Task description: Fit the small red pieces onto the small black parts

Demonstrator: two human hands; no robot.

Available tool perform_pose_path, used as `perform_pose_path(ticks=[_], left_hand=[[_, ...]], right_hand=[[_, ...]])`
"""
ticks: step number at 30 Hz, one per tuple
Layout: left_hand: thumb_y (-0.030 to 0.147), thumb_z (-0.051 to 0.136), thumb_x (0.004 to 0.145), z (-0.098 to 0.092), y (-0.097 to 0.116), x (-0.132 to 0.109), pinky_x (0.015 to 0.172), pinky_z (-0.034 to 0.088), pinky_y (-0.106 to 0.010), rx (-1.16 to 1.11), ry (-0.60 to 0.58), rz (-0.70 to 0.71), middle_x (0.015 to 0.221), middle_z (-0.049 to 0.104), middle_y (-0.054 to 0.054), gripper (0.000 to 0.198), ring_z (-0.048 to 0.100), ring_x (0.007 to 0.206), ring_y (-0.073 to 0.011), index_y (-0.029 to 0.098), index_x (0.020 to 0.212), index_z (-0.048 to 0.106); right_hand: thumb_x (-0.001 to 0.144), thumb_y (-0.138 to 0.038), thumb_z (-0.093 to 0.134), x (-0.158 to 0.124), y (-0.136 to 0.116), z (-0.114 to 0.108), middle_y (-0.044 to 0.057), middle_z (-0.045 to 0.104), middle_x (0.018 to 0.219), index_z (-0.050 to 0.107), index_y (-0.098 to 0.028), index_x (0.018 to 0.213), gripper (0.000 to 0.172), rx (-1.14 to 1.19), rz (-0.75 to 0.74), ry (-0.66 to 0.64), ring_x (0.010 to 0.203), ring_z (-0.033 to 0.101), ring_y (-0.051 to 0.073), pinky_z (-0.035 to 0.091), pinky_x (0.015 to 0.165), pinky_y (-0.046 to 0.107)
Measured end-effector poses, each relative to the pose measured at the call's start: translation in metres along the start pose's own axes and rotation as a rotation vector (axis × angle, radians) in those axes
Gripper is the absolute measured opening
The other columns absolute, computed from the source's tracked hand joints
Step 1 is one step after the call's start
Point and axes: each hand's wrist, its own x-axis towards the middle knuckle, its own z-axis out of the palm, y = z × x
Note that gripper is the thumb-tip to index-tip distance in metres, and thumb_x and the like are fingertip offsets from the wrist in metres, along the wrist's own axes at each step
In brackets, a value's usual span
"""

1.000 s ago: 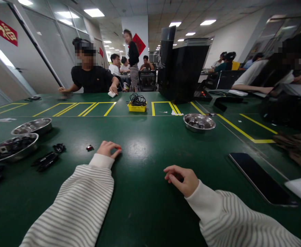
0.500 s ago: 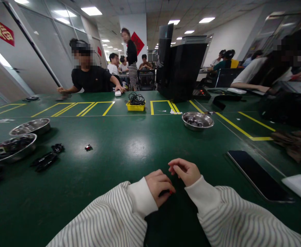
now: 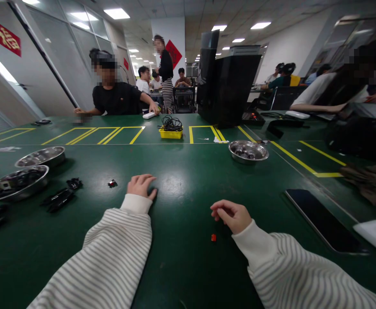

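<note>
My left hand is over the green table, thumb and fingers spread, with nothing visible in it. To its left lies a small red and black part. My right hand rests on the table with its fingers loosely bent and slightly apart; no object shows in it, though the palm is hidden. A small orange-red piece lies on the table just below my right fingertips, apart from them.
Steel bowls stand at left: one with dark parts, one behind. Black pieces lie beside them. Another bowl and a yellow basket of cables stand farther back. A phone lies right. A person sits opposite.
My left hand has moved forward and left, from beside my right hand toward the small part. The orange-red piece now lies uncovered on the table. My right hand has hardly moved.
</note>
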Motion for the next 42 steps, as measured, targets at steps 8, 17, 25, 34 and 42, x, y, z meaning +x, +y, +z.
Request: perform_pose_path(ticks=[8,17,25,34,42], left_hand=[[0.038,0.045,0.073,-0.024,-0.074,0.008,0.092,0.024,-0.049,0.282,-0.073,-0.588,0.136,0.026,-0.012,0.058,0.022,0.119,-0.0333,0.015,0.125,0.035],[0.028,0.038,0.078,-0.003,-0.092,0.005,0.08,0.038,-0.038,0.273,-0.074,-0.316,0.101,0.052,-0.013,0.035,0.046,0.095,-0.0288,0.016,0.103,0.059],[0.026,0.047,0.078,0.029,-0.037,-0.001,0.074,0.041,-0.028,-0.025,-0.06,0.208,0.081,0.056,-0.006,0.024,0.049,0.077,-0.0167,0.017,0.096,0.061],[0.035,0.052,0.076,0.021,0.051,-0.045,0.061,0.039,-0.027,-0.489,-0.055,0.635,0.072,0.058,-0.005,0.021,0.047,0.066,-0.0147,0.017,0.08,0.061],[0.034,0.054,0.074,0.012,0.071,-0.061,0.062,0.038,-0.025,-0.503,-0.209,0.675,0.077,0.057,-0.004,0.018,0.047,0.07,-0.0142,0.018,0.08,0.06]], right_hand=[[0.074,-0.024,0.046,0.002,0.004,-0.004,0.004,0.064,0.064,0.062,-0.014,0.076,0.019,-0.046,-0.041,-0.074,0.054,0.061,0.013,0.052,0.053,0.025],[0.074,-0.022,0.045,0.0,0.004,0.0,0.004,0.064,0.062,0.063,-0.014,0.075,0.019,-0.092,-0.078,-0.046,0.052,0.06,0.013,0.05,0.049,0.024],[0.075,-0.023,0.044,0.001,0.008,0.0,0.004,0.064,0.063,0.062,-0.014,0.076,0.02,-0.096,-0.091,-0.099,0.053,0.06,0.013,0.05,0.049,0.024],[0.058,-0.033,0.067,0.002,-0.002,-0.015,0.002,0.057,0.069,0.063,-0.015,0.087,0.035,-0.339,-0.388,-0.566,0.056,0.049,0.01,0.037,0.046,0.018],[0.055,-0.035,0.072,0.003,0.001,-0.015,0.002,0.053,0.066,0.063,-0.014,0.078,0.033,-0.448,-0.453,-0.594,0.057,0.046,0.01,0.036,0.048,0.019]])
